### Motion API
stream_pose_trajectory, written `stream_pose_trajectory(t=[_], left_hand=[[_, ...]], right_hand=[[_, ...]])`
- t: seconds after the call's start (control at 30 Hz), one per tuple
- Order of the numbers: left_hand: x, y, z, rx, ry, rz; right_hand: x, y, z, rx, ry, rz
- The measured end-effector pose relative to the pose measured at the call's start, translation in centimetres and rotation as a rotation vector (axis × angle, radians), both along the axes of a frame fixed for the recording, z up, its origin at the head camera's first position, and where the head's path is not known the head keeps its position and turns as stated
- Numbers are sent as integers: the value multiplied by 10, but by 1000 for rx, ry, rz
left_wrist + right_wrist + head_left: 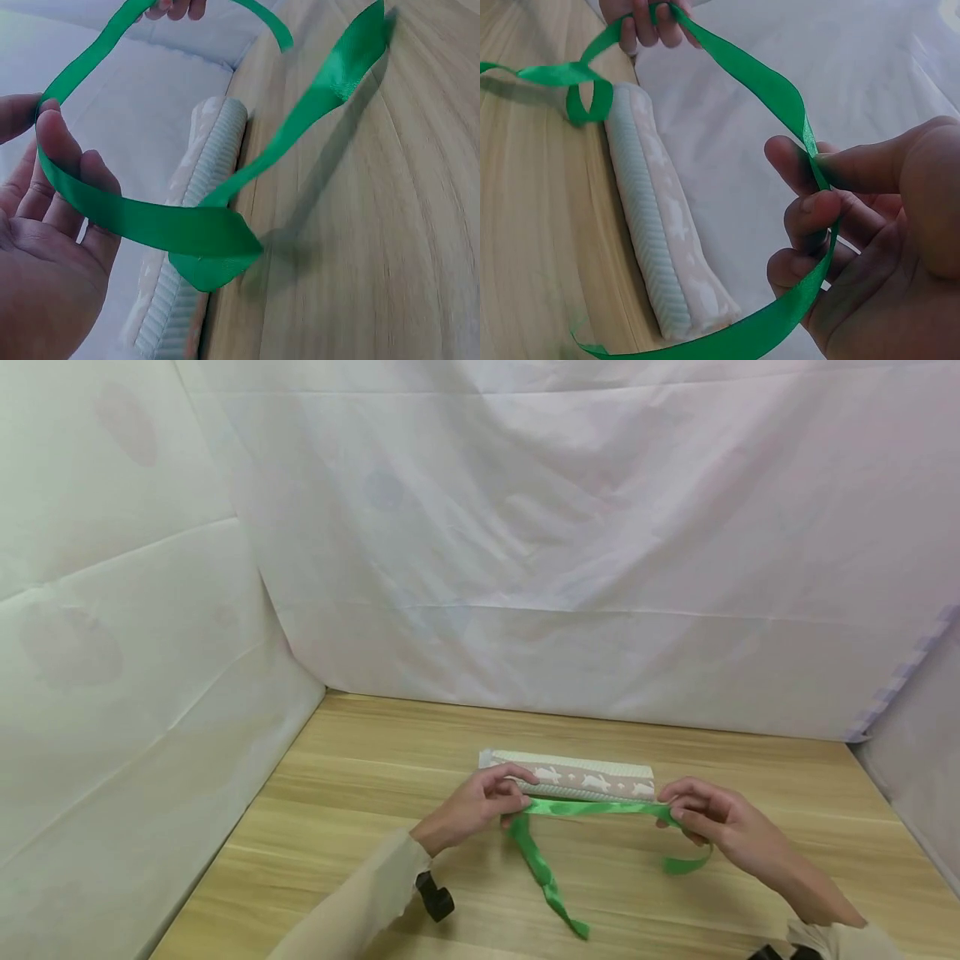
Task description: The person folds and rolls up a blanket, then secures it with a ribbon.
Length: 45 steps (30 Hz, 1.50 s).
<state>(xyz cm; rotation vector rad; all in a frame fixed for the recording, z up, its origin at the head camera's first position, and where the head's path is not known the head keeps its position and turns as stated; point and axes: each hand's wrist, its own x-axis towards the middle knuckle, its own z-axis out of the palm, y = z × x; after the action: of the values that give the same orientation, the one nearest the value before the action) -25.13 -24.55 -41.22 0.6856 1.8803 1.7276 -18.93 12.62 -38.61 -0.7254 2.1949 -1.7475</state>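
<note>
A green ribbon (pixel 592 807) stretches between the two hands above the table. My left hand (pixel 480 802) pinches it between thumb and fingertips, and a long, twisted tail hangs from there toward the near side. Thumb and index finger of my right hand (pixel 731 827) pinch the other part, with a short curled end dangling below. Just behind the ribbon lies a rolled cloth (pixel 577 775) with a pinkish band of white rabbits and pale ribbed edges. In the right wrist view the roll (pixel 664 217) lies on the table, apart from both hands.
The wood-grain table (pixel 360 752) is bounded by a white sheet (pixel 525 527) at the back and pale cloth walls at left and right. Black straps with small devices (pixel 435 897) sit at the wrists.
</note>
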Motion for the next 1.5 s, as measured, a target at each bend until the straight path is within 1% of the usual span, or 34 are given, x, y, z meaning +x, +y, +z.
stream_pose_trajectory(t=[0.23,0.37,0.47,0.63,0.87,0.93,1.07,1.2,1.3,1.4,1.5], left_hand=[[-2,-20,3,-47,4,31],[-3,-29,4,-71,10,47],[-4,-36,4,-66,6,55],[-5,-50,2,-69,8,67],[-7,-70,2,-103,17,106],[-8,-76,2,-113,14,120],[-9,-91,3,-128,19,137],[-10,-108,3,-142,55,141],[-11,-119,2,-157,73,144],[-12,-130,1,-182,75,142],[-13,-140,1,-227,78,148]], right_hand=[[6,23,-7,19,1,-38],[9,35,-11,44,-18,-65],[10,42,-14,66,-19,-84],[11,54,-19,118,-13,-141],[13,73,-27,169,-51,-182],[13,79,-30,179,-58,-184],[13,88,-33,208,-43,-181],[15,98,-34,258,-47,-175],[17,105,-36,290,-68,-167],[18,112,-38,332,-81,-186],[17,117,-40,370,-76,-205]])
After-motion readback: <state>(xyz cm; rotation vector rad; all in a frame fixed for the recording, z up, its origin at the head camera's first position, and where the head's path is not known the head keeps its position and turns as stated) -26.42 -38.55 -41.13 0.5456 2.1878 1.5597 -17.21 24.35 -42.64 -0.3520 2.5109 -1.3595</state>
